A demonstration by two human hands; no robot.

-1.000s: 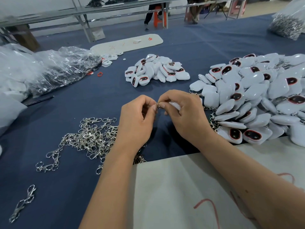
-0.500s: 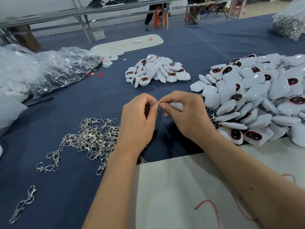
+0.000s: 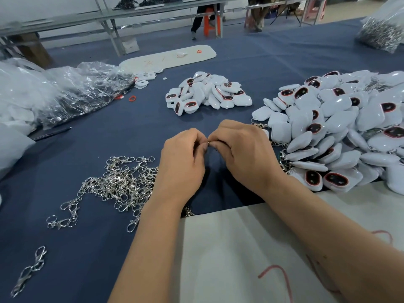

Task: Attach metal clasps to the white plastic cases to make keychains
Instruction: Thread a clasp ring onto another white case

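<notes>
Seemingly clasp ring (image 3: pixel 209 142) between fingertips (image 3: pixel 205 147).

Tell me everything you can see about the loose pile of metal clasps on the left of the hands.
The pile of metal clasps is a tangled heap of shiny silver swivel hooks with small rings, lying flat on the dark blue cloth. The left hand and its forearm cover the pile's right edge. Some clasps trail off toward the near left, and another lies apart nearer the edge.

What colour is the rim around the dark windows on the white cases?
Red-orange, clearest in the head view on the near case.
</notes>
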